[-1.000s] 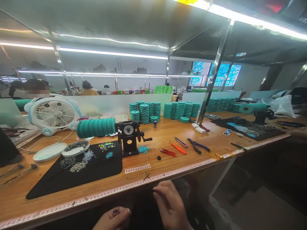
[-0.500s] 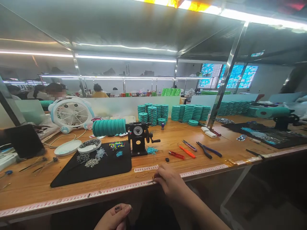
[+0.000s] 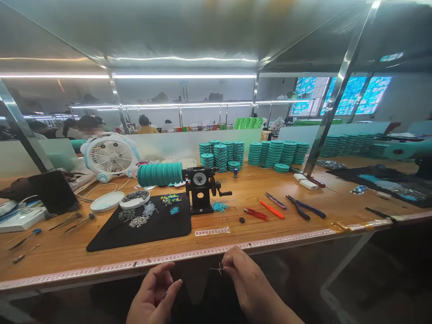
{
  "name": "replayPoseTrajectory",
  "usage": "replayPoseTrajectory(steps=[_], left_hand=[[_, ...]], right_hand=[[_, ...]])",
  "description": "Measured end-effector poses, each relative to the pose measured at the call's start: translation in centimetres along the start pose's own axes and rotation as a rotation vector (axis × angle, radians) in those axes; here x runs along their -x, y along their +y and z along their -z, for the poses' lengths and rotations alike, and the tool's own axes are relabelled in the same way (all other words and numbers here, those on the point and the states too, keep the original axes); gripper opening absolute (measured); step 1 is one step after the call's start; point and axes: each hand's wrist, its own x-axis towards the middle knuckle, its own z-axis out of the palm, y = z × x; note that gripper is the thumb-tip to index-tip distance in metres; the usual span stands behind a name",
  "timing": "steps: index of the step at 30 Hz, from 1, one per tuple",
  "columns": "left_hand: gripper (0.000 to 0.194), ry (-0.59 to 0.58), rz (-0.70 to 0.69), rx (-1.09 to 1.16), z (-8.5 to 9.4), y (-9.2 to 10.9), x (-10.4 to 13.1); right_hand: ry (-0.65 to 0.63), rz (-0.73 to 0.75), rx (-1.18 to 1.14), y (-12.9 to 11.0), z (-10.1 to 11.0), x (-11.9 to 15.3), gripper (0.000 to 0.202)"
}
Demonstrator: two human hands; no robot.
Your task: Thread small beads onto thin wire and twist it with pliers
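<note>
My right hand point(image 3: 245, 274) is just below the table's front edge, with thumb and forefinger pinched on a thin wire-like piece point(image 3: 220, 269). Its fine ends stick out to the left of the fingertips. Opposite it is my left hand point(image 3: 151, 294), thumb and forefinger apart and the other fingers curled in. A small greyish bit shows between thumb and curled fingers, too small to name. Along the table edge above both hands runs a measuring tape strip point(image 3: 184, 255). A short tape piece point(image 3: 212, 231) lies further in.
Behind stands a black hand-cranked winder point(image 3: 200, 191) carrying teal spools point(image 3: 160, 174). A black mat point(image 3: 158, 231) holds small metal parts and coloured beads. Pliers point(image 3: 300, 207), an orange tool point(image 3: 272, 209) and a red cutter point(image 3: 255, 214) lie right. Stacked spools point(image 3: 220, 158) and a fan point(image 3: 111, 155) stand back.
My right hand has drawn back from the table edge, carrying the thin piece. My left hand has risen and its thumb and forefinger have parted. The view has shifted slightly left.
</note>
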Motion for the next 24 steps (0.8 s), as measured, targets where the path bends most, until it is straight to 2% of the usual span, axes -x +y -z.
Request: replayPoseTrajectory(steps=[2, 4, 6, 8, 12, 14, 19, 21, 24], left_hand=[[0.037, 0.021, -0.179, -0.129, 0.1, 0.8, 0.8], [0.030, -0.048, -0.280, -0.243, 0.0, 1.5, 1.4], [0.027, -0.166, -0.270, -0.338, -0.4, 1.9, 1.6], [0.025, -0.278, -0.203, -0.398, -0.8, 2.1, 1.5], [0.022, -0.354, -0.085, -0.399, -1.4, 2.3, 1.3], [0.023, -0.372, -0.040, -0.360, -1.6, 2.4, 1.4], [0.024, -0.397, 0.096, -0.247, -1.8, 2.2, 1.7], [0.025, -0.414, 0.122, -0.225, -1.8, 1.8, 1.7], [0.026, -0.439, 0.164, -0.196, -1.8, 1.2, 1.5]], right_hand=[[-0.010, 0.040, -0.008, -0.5, -0.8, 0.9, 0.018], [-0.005, 0.124, 0.027, -0.8, -1.7, 1.3, 0.018], [0.008, 0.202, 0.073, -1.1, -2.3, 1.4, 0.019], [0.019, 0.251, 0.085, -1.3, -2.8, 1.3, 0.020], [0.018, 0.265, -0.003, -1.7, -3.5, 1.2, 0.019], [-0.006, 0.187, -0.107, -1.9, -3.7, 1.4, 0.015], [-0.142, -0.283, -0.479, -2.1, -4.0, 1.7, 0.019], [-0.190, -0.333, -0.556, -2.2, -4.0, 1.7, 0.025], [-0.226, -0.310, -0.581, -2.3, -4.0, 1.6, 0.030]])
